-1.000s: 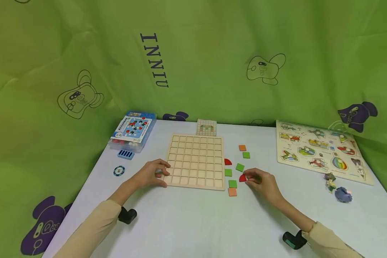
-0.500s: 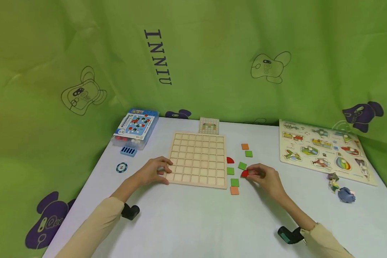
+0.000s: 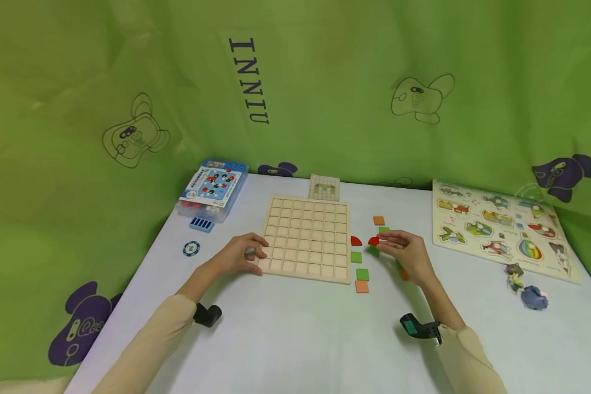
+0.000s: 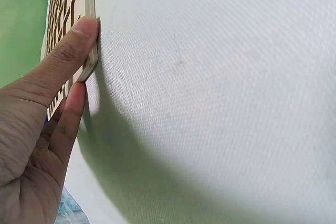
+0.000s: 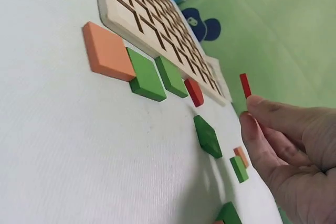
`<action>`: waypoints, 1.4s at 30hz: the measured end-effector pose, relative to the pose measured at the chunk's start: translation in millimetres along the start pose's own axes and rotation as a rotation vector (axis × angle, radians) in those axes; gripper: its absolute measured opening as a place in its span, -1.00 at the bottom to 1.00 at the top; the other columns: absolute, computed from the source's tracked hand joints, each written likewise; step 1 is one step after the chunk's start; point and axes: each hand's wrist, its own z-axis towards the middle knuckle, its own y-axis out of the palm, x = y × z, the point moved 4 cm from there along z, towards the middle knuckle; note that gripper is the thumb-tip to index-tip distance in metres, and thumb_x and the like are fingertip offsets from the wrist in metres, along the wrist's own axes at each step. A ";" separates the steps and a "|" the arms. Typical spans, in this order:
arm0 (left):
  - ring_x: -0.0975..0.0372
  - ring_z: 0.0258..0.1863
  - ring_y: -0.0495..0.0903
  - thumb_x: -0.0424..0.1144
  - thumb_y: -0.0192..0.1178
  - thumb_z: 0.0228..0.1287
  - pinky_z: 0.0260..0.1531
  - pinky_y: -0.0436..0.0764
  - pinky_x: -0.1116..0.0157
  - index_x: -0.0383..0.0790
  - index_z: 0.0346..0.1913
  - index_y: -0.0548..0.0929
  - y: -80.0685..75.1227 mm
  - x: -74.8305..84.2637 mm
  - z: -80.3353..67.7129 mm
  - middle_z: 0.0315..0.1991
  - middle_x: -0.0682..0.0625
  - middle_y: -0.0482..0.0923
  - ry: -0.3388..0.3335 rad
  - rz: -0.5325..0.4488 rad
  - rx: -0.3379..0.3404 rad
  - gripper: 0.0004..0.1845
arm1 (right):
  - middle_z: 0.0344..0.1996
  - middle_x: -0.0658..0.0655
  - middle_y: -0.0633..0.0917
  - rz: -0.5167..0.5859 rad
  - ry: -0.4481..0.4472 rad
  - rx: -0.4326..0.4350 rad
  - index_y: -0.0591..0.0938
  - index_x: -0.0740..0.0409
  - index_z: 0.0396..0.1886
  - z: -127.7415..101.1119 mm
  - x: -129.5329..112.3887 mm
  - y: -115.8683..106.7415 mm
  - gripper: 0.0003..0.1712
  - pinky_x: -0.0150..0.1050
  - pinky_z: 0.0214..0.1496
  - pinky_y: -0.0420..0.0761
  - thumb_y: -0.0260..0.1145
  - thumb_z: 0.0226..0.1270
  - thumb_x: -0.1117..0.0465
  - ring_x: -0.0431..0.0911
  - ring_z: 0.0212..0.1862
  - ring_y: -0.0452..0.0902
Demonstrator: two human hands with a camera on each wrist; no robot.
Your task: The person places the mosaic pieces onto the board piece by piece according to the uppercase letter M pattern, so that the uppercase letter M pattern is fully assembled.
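A wooden grid board [image 3: 305,235] lies flat in the head view's middle. My left hand [image 3: 238,254] grips its near left corner, thumb on the front edge and fingers at the left side. My right hand [image 3: 412,257] pinches a red quarter-circle tile [image 5: 245,85] between thumb and fingers, raised above the table right of the board. Along the board's right edge lie another red quarter-circle tile [image 3: 356,241], a green square tile [image 3: 357,257], a second green square tile [image 3: 363,274] and an orange square tile [image 3: 361,287]. Other tiles are partly hidden by my right hand.
A pattern card [image 3: 325,187] lies behind the board. At the left stand a clear kit box [image 3: 213,189], a blue striped block [image 3: 202,224] and a round chip [image 3: 191,248]. A picture puzzle board [image 3: 502,224] and small figures [image 3: 534,298] lie at the right.
My right hand has picked the red quarter-circle tile up off the table and moved it away from me. My left hand stays at the board's corner. The head view has shifted slightly.
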 end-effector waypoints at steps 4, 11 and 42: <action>-0.07 0.16 0.43 -0.40 0.53 -0.20 -0.04 0.61 0.30 -0.28 -0.36 0.67 2.7 3.2 1.9 0.13 -0.20 0.46 0.005 0.009 0.003 -0.72 | -0.08 0.32 0.67 0.028 0.023 -0.007 0.50 0.53 0.07 6.4 3.0 2.4 -0.54 -0.45 -0.10 0.61 0.37 0.20 0.41 -0.32 -0.19 0.64; -0.05 0.16 0.43 -0.40 0.53 -0.18 -0.04 0.60 0.34 -0.33 -0.33 0.67 13.3 10.1 14.0 0.13 -0.20 0.47 0.046 0.005 -0.034 -0.71 | -0.04 0.36 0.65 0.030 0.065 0.013 0.50 0.51 0.08 8.7 7.8 5.7 -0.53 -0.46 -0.10 0.60 0.37 0.20 0.39 -0.33 -0.20 0.64; -0.03 0.09 0.46 -0.38 0.58 -0.28 -0.12 0.59 0.26 -0.27 -0.40 0.67 -2.9 13.9 3.7 0.03 -0.17 0.53 0.006 0.146 0.028 -0.69 | -0.13 0.54 0.62 0.142 -0.189 0.014 0.57 0.59 -0.07 58.1 -47.8 123.6 -0.67 -0.32 -0.13 0.65 0.33 0.15 0.54 0.38 -0.09 0.55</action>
